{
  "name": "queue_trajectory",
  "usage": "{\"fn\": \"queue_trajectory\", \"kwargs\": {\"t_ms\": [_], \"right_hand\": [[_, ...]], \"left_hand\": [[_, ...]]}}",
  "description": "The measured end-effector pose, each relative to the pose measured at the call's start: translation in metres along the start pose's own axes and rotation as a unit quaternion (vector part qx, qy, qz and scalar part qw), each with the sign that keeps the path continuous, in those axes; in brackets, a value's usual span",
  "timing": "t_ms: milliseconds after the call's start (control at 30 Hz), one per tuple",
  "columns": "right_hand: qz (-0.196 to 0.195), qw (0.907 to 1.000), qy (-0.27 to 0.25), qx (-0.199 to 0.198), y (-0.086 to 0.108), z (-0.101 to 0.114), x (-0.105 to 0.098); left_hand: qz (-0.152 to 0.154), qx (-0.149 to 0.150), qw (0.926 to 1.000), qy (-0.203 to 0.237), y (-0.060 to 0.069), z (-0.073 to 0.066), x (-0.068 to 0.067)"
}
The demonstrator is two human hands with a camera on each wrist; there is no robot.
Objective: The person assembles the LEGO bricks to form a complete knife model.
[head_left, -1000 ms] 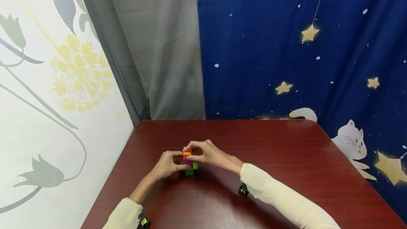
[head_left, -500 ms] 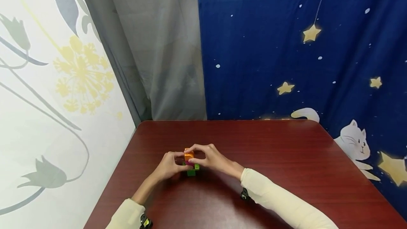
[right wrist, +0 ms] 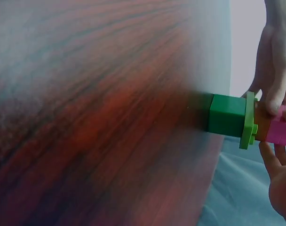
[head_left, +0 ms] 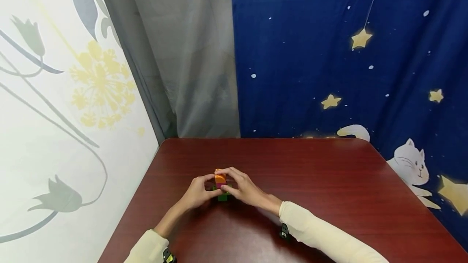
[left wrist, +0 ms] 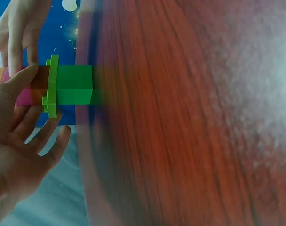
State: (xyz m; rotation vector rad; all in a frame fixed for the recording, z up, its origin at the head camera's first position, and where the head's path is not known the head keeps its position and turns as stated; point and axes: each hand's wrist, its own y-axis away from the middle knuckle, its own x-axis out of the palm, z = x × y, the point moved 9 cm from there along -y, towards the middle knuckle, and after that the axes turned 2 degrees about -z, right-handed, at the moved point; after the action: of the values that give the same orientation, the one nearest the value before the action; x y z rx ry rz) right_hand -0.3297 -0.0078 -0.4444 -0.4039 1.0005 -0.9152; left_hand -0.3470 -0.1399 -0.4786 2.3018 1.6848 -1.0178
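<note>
A small stack of toy building blocks stands upright on the table, between both hands. A green block (left wrist: 76, 84) forms its base, with a thin light-green plate (left wrist: 52, 87) over it. Above the plate come a brown block (right wrist: 260, 117), a pink block (right wrist: 280, 133) and an orange block (head_left: 220, 178) at the top. My left hand (head_left: 197, 193) grips the stack from the left, thumb on the near side around the brown and pink blocks. From the right, my right hand (head_left: 248, 190) holds the upper part, fingers on the orange block and thumb lower, near the pink one.
The dark red wooden table (head_left: 292, 173) reaches back to a grey curtain (head_left: 197, 72) and a blue star-patterned curtain (head_left: 292, 72). A white floral wall panel (head_left: 55, 113) runs along the left side. A black device sits at each sleeve cuff.
My right thumb has slid down from the orange block toward the pink one, and the right hand sits slightly lower. The stack stays in place while the head view shifts a little.
</note>
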Motion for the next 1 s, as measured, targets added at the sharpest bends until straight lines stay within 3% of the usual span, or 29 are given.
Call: {"fn": "queue_trajectory", "kwargs": {"t_ms": [200, 367, 500, 733, 1000], "right_hand": [[-0.014, 0.9962, -0.037, 0.078, 0.010, -0.020, -0.018], [-0.018, 0.9869, -0.036, 0.156, 0.018, -0.041, -0.034], [-0.035, 0.9773, -0.030, 0.207, 0.023, -0.057, -0.046], [-0.052, 0.9540, -0.099, 0.278, 0.041, -0.080, -0.059], [-0.077, 0.9326, -0.088, 0.341, 0.065, -0.100, -0.080]], "left_hand": [[0.021, -0.004, 0.9987, 0.046, -0.008, -0.007, 0.018], [0.017, -0.018, 0.9978, 0.061, -0.020, -0.008, 0.030], [0.005, -0.034, 0.9976, 0.060, -0.030, -0.006, 0.038], [0.008, -0.059, 0.9960, 0.067, -0.047, -0.004, 0.056], [0.011, -0.036, 0.9989, 0.028, -0.067, -0.010, 0.078]]}}
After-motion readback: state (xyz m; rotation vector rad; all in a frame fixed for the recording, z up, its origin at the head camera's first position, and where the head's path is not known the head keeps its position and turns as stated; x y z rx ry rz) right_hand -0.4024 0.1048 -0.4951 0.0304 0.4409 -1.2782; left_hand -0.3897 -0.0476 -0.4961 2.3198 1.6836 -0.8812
